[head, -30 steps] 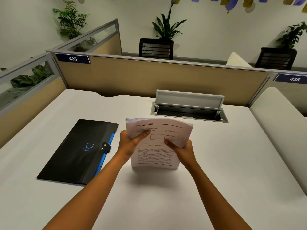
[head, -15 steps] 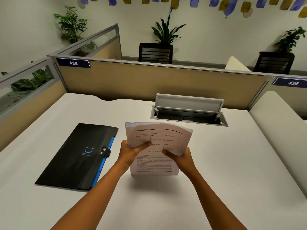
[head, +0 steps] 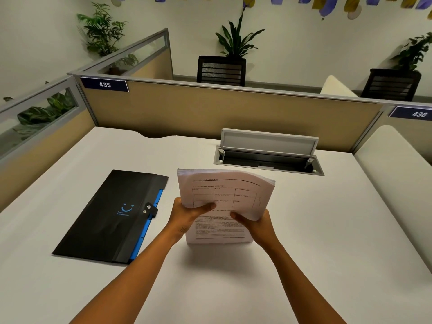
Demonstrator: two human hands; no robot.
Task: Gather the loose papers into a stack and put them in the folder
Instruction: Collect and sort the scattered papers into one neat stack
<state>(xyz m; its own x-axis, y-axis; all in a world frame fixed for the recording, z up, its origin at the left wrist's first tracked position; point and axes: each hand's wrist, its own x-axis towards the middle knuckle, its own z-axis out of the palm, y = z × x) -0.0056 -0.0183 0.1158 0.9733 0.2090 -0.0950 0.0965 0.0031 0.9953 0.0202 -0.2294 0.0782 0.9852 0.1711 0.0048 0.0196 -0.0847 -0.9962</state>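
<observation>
White and bare across most of its width, the desk [head: 315,242] carries a black folder [head: 105,220] lying closed toward its left edge. At the middle, a stack of papers [head: 224,197] stands on its lower edge, its top curling away from the person. The left hand [head: 184,218] and right hand [head: 259,225] are curled closed around the stack's two sides, thumbs pressed across the printed front sheet. Behind it a cable hatch [head: 268,150] stands open near the far edge.
</observation>
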